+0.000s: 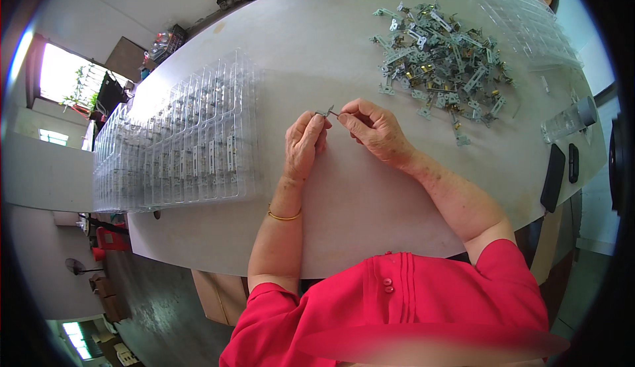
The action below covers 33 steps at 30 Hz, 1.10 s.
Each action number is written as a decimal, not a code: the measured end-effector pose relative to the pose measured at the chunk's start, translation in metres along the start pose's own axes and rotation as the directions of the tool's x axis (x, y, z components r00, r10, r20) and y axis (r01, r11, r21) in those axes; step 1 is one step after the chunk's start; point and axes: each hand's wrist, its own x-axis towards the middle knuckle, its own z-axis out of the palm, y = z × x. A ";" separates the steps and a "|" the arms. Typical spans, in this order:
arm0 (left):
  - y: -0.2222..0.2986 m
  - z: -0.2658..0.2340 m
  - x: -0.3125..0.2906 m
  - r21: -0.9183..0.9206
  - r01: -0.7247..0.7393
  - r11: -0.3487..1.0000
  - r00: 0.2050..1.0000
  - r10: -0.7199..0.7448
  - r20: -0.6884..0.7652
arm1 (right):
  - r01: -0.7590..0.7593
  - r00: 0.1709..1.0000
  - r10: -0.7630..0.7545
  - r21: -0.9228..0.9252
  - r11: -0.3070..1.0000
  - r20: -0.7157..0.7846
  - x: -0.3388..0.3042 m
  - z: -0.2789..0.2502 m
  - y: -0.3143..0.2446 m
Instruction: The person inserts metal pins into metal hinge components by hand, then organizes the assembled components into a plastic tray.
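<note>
Over the middle of the table, my two hands are close together. Between thumb and fingers my left hand (303, 147) pinches a small grey metal bracket (323, 112). My right hand (380, 134) is closed in a pinch at the bracket's right side, on a thin dark pin-like piece (334, 114). Whether that piece is part of the bracket or separate, I cannot tell. To the far right of my hands lies a loose heap of metal fittings (443, 63), grey with some brass-coloured bits. Left of my hands, stacked clear plastic trays (254, 149) hold rows of similar fittings.
More clear plastic trays (529, 26) lie at the far right. Along the right edge are a clear jar with a grey lid (565, 122), a flat black object (553, 176) and a smaller black one (573, 162). The pale table (390, 215) curves around my body.
</note>
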 end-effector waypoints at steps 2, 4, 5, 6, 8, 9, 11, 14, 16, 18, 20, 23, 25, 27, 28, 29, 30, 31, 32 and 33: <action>0.003 0.002 0.000 0.016 -0.003 1.000 1.000 0.003 -0.008 | 0.003 1.000 -0.003 -0.044 0.999 -0.002 0.000 -0.001 0.001; 0.003 0.002 -0.001 0.038 -0.003 0.999 1.000 0.004 -0.026 | 0.026 0.999 -0.029 -0.100 0.995 -0.022 0.001 -0.001 0.003; 0.003 0.002 -0.001 0.061 -0.002 0.998 0.999 0.005 -0.045 | 0.027 0.999 -0.030 -0.100 0.995 -0.021 0.001 0.000 0.002; 0.004 0.002 -0.001 0.062 -0.003 0.998 0.999 0.006 -0.047 | 0.041 0.998 -0.045 -0.085 0.996 -0.036 0.001 0.002 0.002; 0.003 0.003 0.000 0.160 0.022 0.987 0.996 -0.008 -0.086 | 0.057 0.997 -0.061 -0.074 0.996 -0.053 0.001 0.002 0.001; 0.002 0.004 0.001 0.159 0.020 0.987 0.996 -0.006 -0.086 | 0.045 0.997 -0.048 -0.061 0.997 -0.052 0.001 0.001 -0.001; 0.002 0.005 -0.001 0.287 -0.083 0.954 0.994 0.099 -0.042 | 0.038 0.998 -0.040 -0.045 0.998 -0.043 0.001 0.002 -0.002; -0.001 0.005 0.000 0.293 -0.091 0.952 0.993 0.108 -0.040 | 0.015 1.000 -0.015 -0.004 1.000 -0.019 0.000 0.003 -0.004; 0.002 0.007 0.000 0.308 -0.095 0.947 0.993 0.111 -0.038 | 0.015 1.000 -0.015 -0.001 1.000 -0.008 -0.001 0.004 -0.007; 0.003 0.008 0.000 0.326 -0.096 0.940 0.992 0.115 -0.041 | 0.025 1.000 -0.025 -0.014 1.000 -0.012 -0.003 0.004 -0.008; -0.001 0.008 0.000 0.332 -0.154 0.930 0.987 0.164 0.000 | 0.033 0.999 -0.033 -0.023 0.999 -0.013 -0.002 0.003 -0.004; 0.003 0.010 0.000 0.467 -0.154 0.871 0.985 0.171 0.005 | 0.039 0.998 -0.045 -0.158 0.987 -0.032 0.001 0.001 0.003; 0.003 0.009 -0.001 0.479 -0.161 0.863 0.984 0.175 0.015 | 0.205 0.964 -0.251 -0.350 0.914 -0.089 0.001 0.002 0.003; 0.002 0.010 -0.001 0.490 -0.168 0.855 0.984 0.177 0.029 | 0.241 0.952 -0.293 -0.370 0.897 -0.088 0.002 0.002 0.003; 0.003 0.012 -0.002 0.497 -0.214 0.841 0.975 0.212 0.062 | 0.273 0.938 -0.333 -0.392 0.879 -0.095 0.002 0.002 0.003; 0.003 0.013 -0.002 0.502 -0.260 0.825 0.965 0.245 0.097 | 0.272 0.939 -0.332 -0.392 0.879 -0.094 0.003 0.002 0.006; 0.004 0.013 -0.003 0.502 -0.259 0.825 0.965 0.244 0.097 | 0.250 0.938 -0.311 -0.327 0.912 -0.150 0.005 0.002 0.010; 0.006 0.014 -0.002 0.487 -0.228 0.843 0.973 0.215 0.083 | 0.229 0.935 -0.286 -0.261 0.938 -0.207 0.006 0.001 0.012; 0.007 0.013 -0.002 0.472 -0.197 0.859 0.980 0.186 0.070 | 0.228 0.935 -0.286 -0.264 0.937 -0.210 0.007 0.000 0.012; 0.008 0.013 -0.002 0.470 -0.199 0.860 0.980 0.186 0.074 | 0.210 0.942 -0.239 -0.142 0.967 -0.234 0.009 -0.001 0.011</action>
